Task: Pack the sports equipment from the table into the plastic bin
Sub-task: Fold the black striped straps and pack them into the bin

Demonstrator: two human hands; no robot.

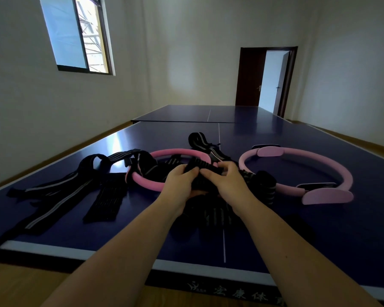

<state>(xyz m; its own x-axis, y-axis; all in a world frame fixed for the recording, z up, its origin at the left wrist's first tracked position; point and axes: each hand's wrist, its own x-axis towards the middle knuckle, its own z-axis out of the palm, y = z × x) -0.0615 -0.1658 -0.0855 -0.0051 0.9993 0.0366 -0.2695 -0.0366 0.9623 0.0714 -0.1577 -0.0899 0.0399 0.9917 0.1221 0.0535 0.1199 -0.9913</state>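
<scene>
- Left hand [182, 180] and right hand [225, 179] both gripped the black ribbed wrap [205, 168], fingers curled over its top, hands side by side and almost touching.
- The wrap sat over the tabletop [319, 251] on the white centre line, back from the near edge; its lower part trailed down between the wrists onto the surface.
- Judgement: the wrap was soft, light, stretchy and floppy. It looked best bunched or rolled first, then taken by the whole bundle so that loose ends don't drag.
- Dark pink ring [146, 181] lay just left of the hands, with black fabric draped across it and the gripped wrap partly over its right side.
- Pale pink ring [346, 176] lay toward the right edge, flat, with padded handles on its near and far sides. Judgement: light, springy and fairly stiff, easy to take by a handle pad or the foam rim.
- Rolled black bundle [265, 185] sat between the right hand and the pale ring, touching the ring.
- Long striped straps [53, 196] sprawled toward the near-left corner, and a flat ribbed band [108, 202] lay beside them. Judgement: limp and tangle-prone, so gather before lifting.
- Another striped strap [197, 138] lay beyond the dark ring near the centre line.
- Plastic bin was not in view, so I cannot tell where it stood.
- Judgement: the task was early, with all the gear on the table.
</scene>
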